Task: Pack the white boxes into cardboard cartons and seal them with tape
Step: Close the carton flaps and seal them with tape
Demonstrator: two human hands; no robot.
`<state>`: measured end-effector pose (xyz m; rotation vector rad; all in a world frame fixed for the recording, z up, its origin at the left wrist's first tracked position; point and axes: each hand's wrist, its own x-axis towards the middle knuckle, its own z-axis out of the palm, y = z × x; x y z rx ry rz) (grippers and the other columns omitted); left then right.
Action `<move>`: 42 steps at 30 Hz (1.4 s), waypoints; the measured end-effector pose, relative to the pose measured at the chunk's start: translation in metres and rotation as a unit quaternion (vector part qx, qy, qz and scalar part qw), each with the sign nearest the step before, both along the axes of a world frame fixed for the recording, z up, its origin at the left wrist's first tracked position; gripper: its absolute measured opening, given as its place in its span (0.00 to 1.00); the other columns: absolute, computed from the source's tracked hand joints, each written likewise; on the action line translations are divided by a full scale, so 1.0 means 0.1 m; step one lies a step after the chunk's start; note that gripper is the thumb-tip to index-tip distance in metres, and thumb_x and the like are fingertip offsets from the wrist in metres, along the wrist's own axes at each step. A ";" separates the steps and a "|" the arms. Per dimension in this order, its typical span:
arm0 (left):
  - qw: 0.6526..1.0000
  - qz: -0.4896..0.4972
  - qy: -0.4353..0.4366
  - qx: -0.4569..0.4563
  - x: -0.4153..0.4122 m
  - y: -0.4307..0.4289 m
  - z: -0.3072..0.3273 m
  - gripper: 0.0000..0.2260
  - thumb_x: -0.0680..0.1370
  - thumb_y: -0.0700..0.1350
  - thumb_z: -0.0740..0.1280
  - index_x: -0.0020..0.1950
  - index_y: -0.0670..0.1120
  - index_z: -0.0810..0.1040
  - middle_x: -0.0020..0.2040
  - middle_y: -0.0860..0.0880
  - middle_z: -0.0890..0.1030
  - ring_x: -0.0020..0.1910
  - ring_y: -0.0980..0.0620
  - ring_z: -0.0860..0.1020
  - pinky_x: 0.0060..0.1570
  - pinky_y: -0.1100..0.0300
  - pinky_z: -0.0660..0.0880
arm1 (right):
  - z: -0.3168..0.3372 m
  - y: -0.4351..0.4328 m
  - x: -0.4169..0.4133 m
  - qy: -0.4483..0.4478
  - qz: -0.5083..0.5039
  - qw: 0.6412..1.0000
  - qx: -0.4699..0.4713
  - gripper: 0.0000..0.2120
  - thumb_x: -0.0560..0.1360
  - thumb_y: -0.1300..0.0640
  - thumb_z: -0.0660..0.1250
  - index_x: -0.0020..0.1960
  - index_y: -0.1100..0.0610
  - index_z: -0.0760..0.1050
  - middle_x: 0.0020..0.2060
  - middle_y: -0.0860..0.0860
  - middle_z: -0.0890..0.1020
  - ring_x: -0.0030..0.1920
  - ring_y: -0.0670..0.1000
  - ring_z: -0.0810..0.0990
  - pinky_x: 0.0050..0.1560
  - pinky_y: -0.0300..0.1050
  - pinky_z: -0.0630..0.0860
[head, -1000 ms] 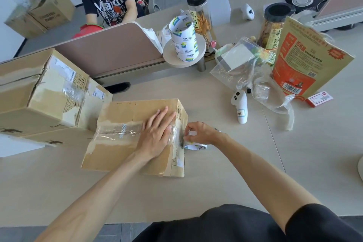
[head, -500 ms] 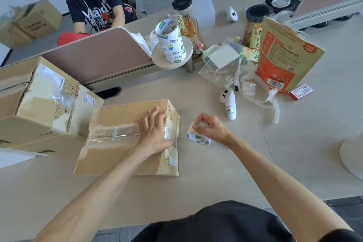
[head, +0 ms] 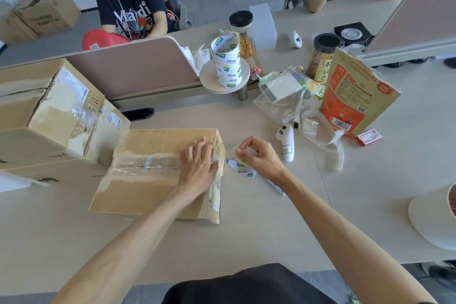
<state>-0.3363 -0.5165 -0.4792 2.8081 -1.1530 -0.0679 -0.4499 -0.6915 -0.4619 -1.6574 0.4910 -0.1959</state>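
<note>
Both our hands are at the near middle of the worktop. Our left hand lies flat, fingers straight, on the taped seam at the right end of the closed cardboard carton, whose contents are hidden. Our right hand pinches a tape roll just right of it. That roll and the far stacked rolls read "deli".
</note>
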 end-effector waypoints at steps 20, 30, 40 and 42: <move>0.820 0.060 0.460 -0.335 1.23 0.75 1.24 0.13 0.81 0.54 0.61 0.55 0.49 0.81 0.51 0.56 0.84 0.51 0.58 0.81 0.55 0.56 0.75 | 0.87 0.86 1.32 -0.005 0.079 0.994 -0.078 0.10 0.74 0.55 0.58 0.46 0.51 0.78 0.36 0.40 0.79 0.37 0.42 0.75 0.37 0.34 0.70; 0.849 0.069 0.414 -0.320 1.97 0.71 1.36 0.07 0.78 0.49 0.69 0.46 0.46 0.78 0.47 0.49 0.85 0.44 0.56 0.80 0.46 0.60 0.75 | 1.03 0.83 2.01 -0.022 0.087 0.983 -0.158 0.10 0.74 0.52 0.67 0.52 0.38 0.77 0.38 0.49 0.80 0.39 0.47 0.76 0.42 0.43 0.73; 0.838 0.088 0.379 -0.383 2.59 0.61 1.51 0.05 0.79 0.43 0.68 0.44 0.45 0.76 0.38 0.52 0.82 0.30 0.63 0.78 0.32 0.70 0.69 | 1.09 0.72 2.46 -0.109 0.010 0.992 -0.065 0.31 0.74 0.51 0.66 0.75 0.42 0.64 0.34 0.59 0.76 0.39 0.52 0.76 0.47 0.46 0.70; 0.888 0.059 0.306 -0.338 2.77 0.58 1.57 0.06 0.78 0.47 0.69 0.43 0.46 0.78 0.36 0.55 0.81 0.31 0.62 0.77 0.33 0.71 0.69 | 1.03 0.69 2.51 -0.129 0.012 0.988 -0.083 0.27 0.77 0.54 0.67 0.75 0.44 0.66 0.29 0.55 0.66 0.34 0.50 0.67 0.38 0.42 0.64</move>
